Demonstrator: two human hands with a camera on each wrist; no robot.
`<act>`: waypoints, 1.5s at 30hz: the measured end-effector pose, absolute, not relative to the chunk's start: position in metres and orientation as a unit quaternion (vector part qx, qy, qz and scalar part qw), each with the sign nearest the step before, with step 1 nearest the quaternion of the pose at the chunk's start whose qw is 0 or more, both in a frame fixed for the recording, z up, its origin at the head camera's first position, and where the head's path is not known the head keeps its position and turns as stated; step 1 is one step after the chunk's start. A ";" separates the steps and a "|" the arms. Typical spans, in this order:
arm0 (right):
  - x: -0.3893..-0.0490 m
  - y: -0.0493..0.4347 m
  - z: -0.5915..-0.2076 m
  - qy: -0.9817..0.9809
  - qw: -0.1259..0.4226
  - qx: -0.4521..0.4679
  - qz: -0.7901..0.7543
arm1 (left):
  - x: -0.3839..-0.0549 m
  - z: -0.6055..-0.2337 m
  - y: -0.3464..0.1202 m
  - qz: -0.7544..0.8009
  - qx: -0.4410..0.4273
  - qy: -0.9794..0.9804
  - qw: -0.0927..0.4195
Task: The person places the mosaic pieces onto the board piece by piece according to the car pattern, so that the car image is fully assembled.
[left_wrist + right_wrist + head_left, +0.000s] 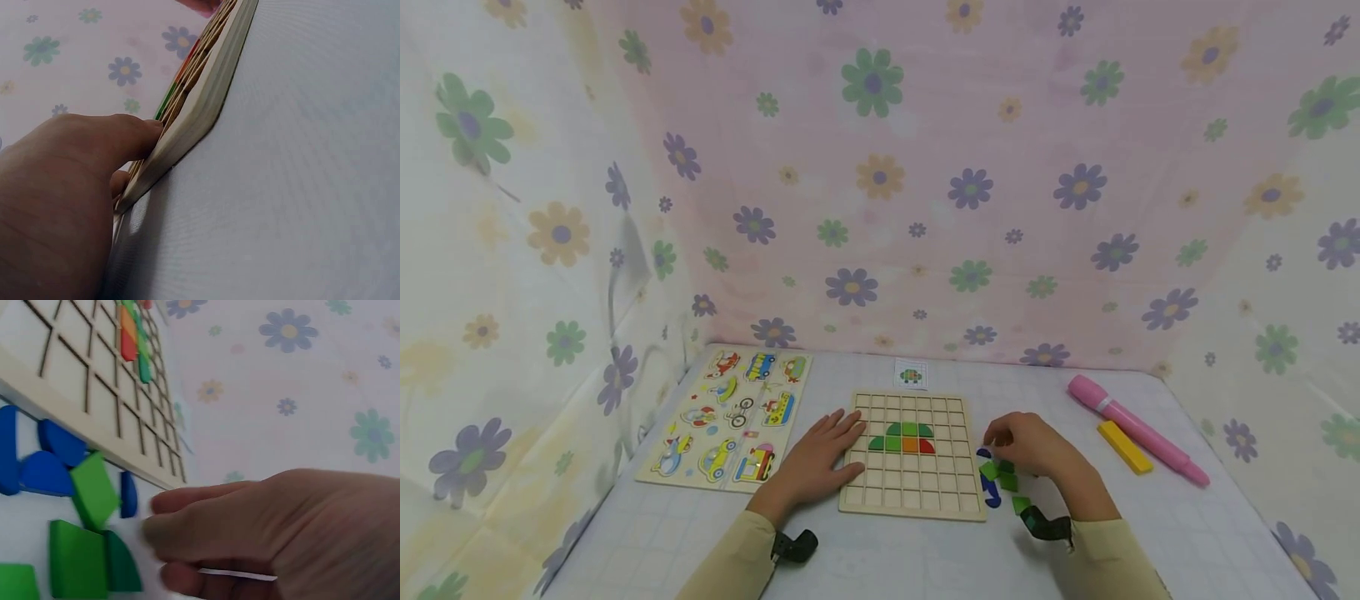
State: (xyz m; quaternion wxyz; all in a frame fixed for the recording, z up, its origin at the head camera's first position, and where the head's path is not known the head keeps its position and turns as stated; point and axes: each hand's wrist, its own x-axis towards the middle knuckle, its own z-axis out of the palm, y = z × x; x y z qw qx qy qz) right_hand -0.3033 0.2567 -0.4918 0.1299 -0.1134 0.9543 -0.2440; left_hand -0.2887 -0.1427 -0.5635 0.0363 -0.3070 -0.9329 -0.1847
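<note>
Resting with its fingers nearly straight, the left hand (820, 457) lies over the left edge of the wooden grid board (912, 481), probably to steady it, while the right hand (1033, 442) bends its fingers over blue pieces (45, 473) and green pieces (78, 562) strewn just beside the right edge, presumably for easy reach; whether it pinches one cannot be told. Coloured pieces (910, 430) fill some middle cells, while the picture puzzle (692, 482) at left and the yellow block (1125, 447) and pink marker (1138, 429) at right seem set aside for room; past the far edge lies a small card (912, 374), perhaps for reference.
</note>
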 end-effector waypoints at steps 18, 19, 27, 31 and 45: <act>-0.315 0.274 -0.504 0.971 0.091 -0.084 -0.207 | -0.288 -0.565 -0.145 -0.186 -0.303 -0.934 0.038; -0.315 0.275 -0.505 0.971 0.086 -0.083 -0.205 | -0.288 -0.565 -0.145 -0.185 -0.303 -0.934 0.038; -0.314 0.275 -0.499 0.962 0.117 -0.092 -0.230 | -0.288 -0.564 -0.145 -0.185 -0.305 -0.933 0.037; -0.313 0.271 -0.498 0.964 0.107 -0.103 -0.223 | -0.288 -0.563 -0.146 -0.189 -0.305 -0.932 0.037; -0.314 0.266 -0.503 0.965 0.027 -0.130 -0.226 | -0.290 -0.565 -0.145 -0.186 -0.306 -0.933 0.026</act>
